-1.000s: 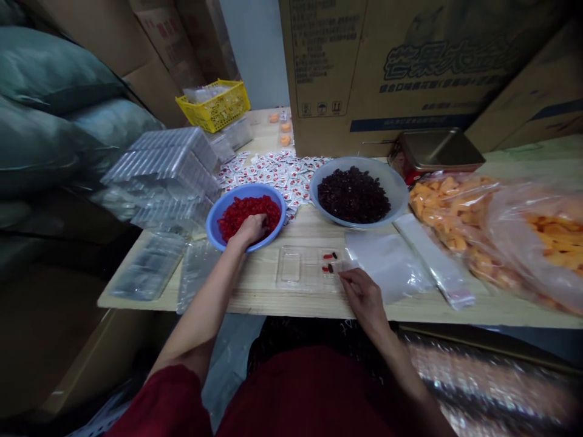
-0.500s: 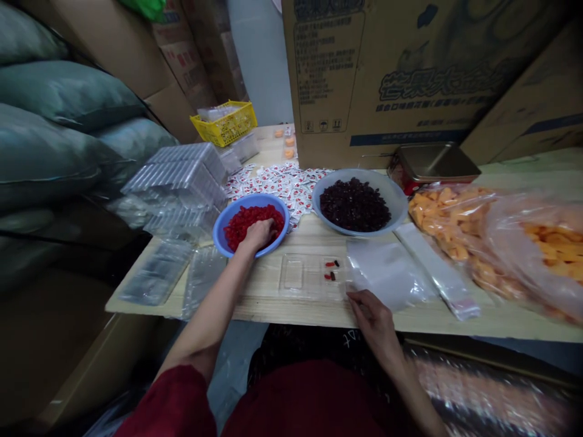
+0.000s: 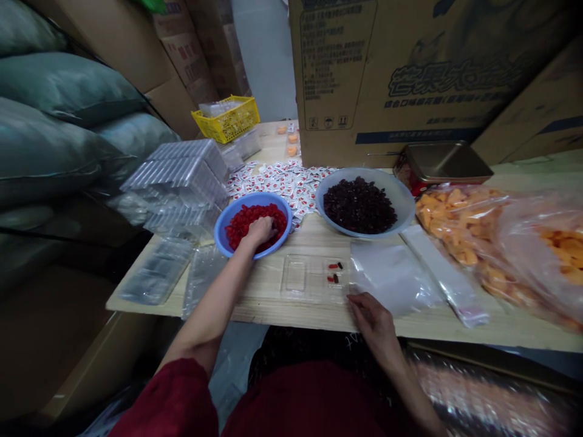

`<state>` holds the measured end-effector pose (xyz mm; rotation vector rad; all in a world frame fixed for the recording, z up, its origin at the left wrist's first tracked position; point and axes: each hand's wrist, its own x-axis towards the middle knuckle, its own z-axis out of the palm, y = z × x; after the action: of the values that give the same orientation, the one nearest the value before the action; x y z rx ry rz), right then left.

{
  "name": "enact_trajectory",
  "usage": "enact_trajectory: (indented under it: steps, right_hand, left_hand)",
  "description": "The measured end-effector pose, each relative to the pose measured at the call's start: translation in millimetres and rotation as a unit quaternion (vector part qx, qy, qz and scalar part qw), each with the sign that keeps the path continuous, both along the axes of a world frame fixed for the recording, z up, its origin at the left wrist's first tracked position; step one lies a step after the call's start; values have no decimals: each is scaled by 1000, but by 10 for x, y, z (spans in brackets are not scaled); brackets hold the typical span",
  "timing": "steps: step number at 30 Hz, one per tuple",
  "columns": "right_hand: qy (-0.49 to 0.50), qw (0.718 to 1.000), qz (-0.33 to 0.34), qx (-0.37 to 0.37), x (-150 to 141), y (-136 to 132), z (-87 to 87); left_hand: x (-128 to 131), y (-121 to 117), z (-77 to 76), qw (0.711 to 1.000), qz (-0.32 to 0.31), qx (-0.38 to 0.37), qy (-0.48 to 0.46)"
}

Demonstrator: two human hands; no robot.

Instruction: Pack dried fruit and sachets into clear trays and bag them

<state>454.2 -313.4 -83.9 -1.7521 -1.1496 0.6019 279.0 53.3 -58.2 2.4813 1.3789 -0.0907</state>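
Observation:
My left hand (image 3: pixel 261 230) reaches into a blue bowl (image 3: pixel 220 241) of small red dried fruit (image 3: pixel 243 221). Its fingers are curled down into the pieces; the fingertips are hidden. Flat on the table in front of me lies a clear plastic tray (image 3: pixel 312 276) with compartments. Two pairs of pieces, one red and one dark in each pair (image 3: pixel 336 266), sit at its right side. My right hand (image 3: pixel 371 314) pinches the tray's lower right corner between thumb and fingers.
Dark dried fruit (image 3: pixel 359 203) fills a pale bowl (image 3: pixel 407 212) behind the tray. Printed sachets (image 3: pixel 282 182) lie spread between the bowls. Stacked clear trays (image 3: pixel 177 176) stand left, plastic bags (image 3: pixel 392 273) right, with bagged orange pieces (image 3: pixel 460 218) beyond. A large carton (image 3: pixel 337 79) blocks the back.
My left hand stays in the red dried fruit, shifted only slightly. My right hand keeps to the tray corner. The whole view has moved a little.

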Motion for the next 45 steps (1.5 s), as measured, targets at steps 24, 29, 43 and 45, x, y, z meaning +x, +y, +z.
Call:
enact_trajectory:
  steps: [24, 29, 43, 45]
  right_hand:
    - [93, 991, -56, 73, -108, 264, -57]
    - [-88, 994, -44, 44, -105, 255, -225]
    - [-168, 956, -185, 152, 910, 279, 481]
    - [-230, 936, -217, 155, 1331, 444, 660]
  left_hand:
    - [395, -2334, -17, 903, -111, -171, -379]
    - [364, -2323, -321, 928, -128, -73, -342]
    - [53, -2136, -131, 908, -66, 22, -414]
    - [-27, -2084, -88, 902, -42, 48, -428]
